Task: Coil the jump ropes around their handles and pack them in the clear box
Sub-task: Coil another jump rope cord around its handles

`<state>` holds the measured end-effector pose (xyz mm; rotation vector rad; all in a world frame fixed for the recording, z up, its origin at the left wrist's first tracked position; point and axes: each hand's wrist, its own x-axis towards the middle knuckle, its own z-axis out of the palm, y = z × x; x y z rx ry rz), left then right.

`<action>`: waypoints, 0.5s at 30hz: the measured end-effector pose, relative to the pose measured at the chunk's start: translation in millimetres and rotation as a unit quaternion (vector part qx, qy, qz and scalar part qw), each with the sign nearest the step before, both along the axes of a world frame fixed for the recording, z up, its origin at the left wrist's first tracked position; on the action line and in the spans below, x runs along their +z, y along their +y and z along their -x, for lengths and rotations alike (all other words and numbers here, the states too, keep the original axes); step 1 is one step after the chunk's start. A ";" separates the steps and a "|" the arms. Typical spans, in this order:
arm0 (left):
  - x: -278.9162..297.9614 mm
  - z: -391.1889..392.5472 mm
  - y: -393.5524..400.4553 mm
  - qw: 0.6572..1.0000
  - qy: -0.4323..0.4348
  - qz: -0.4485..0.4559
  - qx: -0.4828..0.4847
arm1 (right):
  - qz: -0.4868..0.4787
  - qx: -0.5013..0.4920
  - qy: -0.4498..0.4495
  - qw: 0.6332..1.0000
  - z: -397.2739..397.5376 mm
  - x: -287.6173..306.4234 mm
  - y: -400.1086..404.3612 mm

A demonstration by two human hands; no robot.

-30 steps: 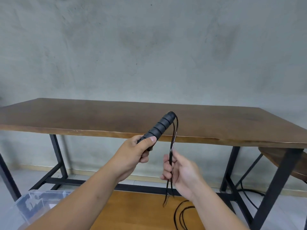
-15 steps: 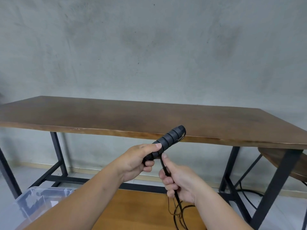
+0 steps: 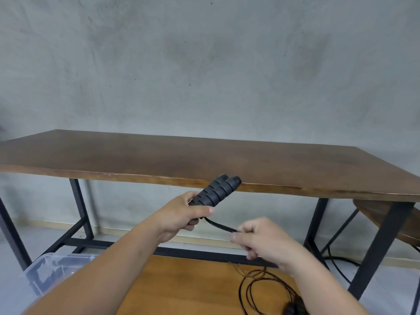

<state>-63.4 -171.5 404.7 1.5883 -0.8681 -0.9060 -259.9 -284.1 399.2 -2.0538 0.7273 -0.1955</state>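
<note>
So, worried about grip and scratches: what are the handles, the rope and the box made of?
Handles: likely matte black foam or rubber, with ridged spiral bands. Rope: thin, glossy black, probably plastic-coated cord. Box: clear, slightly cloudy rigid plastic, see-through walls.

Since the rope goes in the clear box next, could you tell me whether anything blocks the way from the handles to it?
Nothing visible does. The handles are in the left hand; the clear box sits low left, its opening partly hidden by the forearm.
</note>
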 end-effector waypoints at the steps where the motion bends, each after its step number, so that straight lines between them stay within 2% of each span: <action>1: -0.4 -1.4 3.1 0.999 -0.038 -0.017 -0.005 | 0.058 0.005 0.015 0.998 2.4 7.8 -4.9; 6: 5.4 -3.0 14.5 0.976 -0.195 -0.052 -0.083 | 0.233 0.078 0.004 0.969 1.1 55.2 -9.8; 10: 14.1 8.6 20.3 0.917 -0.358 -0.097 -0.146 | 0.336 0.143 0.021 0.931 -18.0 88.8 1.1; 12: 18.0 18.3 25.7 0.896 -0.398 -0.106 -0.166 | 0.322 0.177 0.025 0.930 -28.6 103.7 1.0; 15: 21.7 29.3 36.4 0.905 -0.364 -0.100 -0.196 | 0.238 0.217 0.001 0.947 -45.2 105.4 -10.2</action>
